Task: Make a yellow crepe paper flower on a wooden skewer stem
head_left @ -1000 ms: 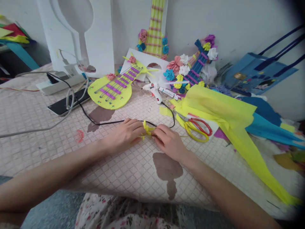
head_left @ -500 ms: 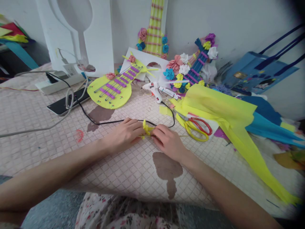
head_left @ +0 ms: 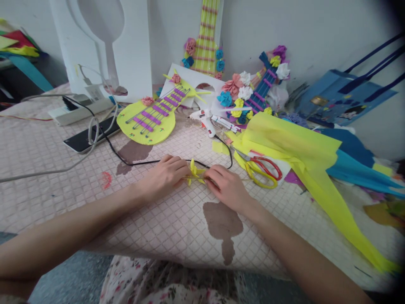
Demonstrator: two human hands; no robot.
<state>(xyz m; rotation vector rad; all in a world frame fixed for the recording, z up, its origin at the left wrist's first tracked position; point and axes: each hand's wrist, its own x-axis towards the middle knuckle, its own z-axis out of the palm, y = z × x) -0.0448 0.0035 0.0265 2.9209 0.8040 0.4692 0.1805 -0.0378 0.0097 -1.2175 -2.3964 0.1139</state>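
Between my hands lies a small yellow paper piece (head_left: 193, 169) with petal-like strips sticking out. My left hand (head_left: 167, 176) has its fingers closed at the left side of this piece. Opposite it, my right hand (head_left: 226, 188) pinches near the piece's right side, fingertips partly hidden. A thin stick runs through the yellow paper under both hands, its far end showing right of my right hand. Beyond the right hand are scissors (head_left: 262, 180) with yellow and red handles. A white glue gun (head_left: 204, 121) lies behind the hands, its black cord curving past them.
A yellow paper guitar (head_left: 147, 122) lies behind my left hand. Yellow crepe paper (head_left: 291, 139) spreads across the right side. A phone (head_left: 82, 141) and power strip (head_left: 74, 113) sit left among cables. Paper-flower guitars and a blue bag (head_left: 341, 97) stand at the back.
My right hand has shifted slightly right, so the gap between my hands is a little wider. More of the yellow paper's petal-like strips now show, spread apart.
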